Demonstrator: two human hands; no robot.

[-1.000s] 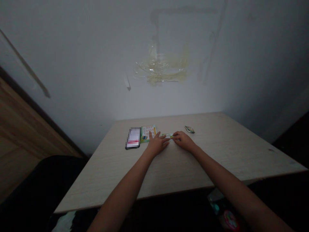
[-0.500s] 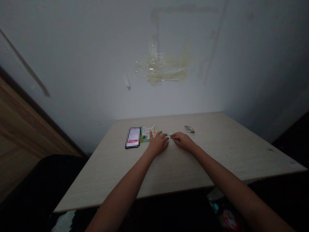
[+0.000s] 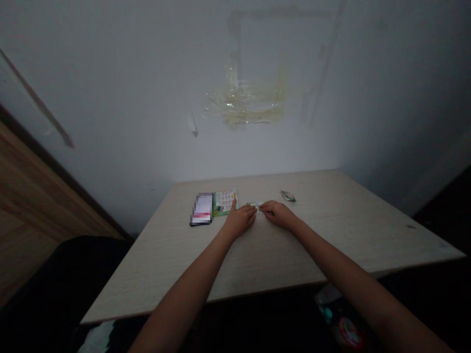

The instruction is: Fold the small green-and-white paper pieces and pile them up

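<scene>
A small piece of printed paper [image 3: 255, 203], pale with green and yellow edges, lies on the table between my hands. Its near side is largely hidden under my fingers. My left hand [image 3: 240, 219] rests with its fingers stretched flat along the paper's left part, while the thumb sticks up away from them, over the edge of a printed sheet [image 3: 225, 200]. From the other side, my right hand [image 3: 278, 214] has its fingertips pressed together on the paper's right end. Beyond the right hand, apart from it, sits a small folded paper piece [image 3: 288, 196].
Left of the printed sheet lies a phone [image 3: 202, 209] with a blurred screen. The pale wooden table [image 3: 331, 235] meets a wall [image 3: 147, 98] marked with old tape [image 3: 253, 110]. A dark chair-like shape [image 3: 66, 274] stands at the left, below the table's edge.
My left hand's fingers have come down and closer together, and its thumb has swung away from them. More of the paper's far edge shows. My right hand has barely moved.
</scene>
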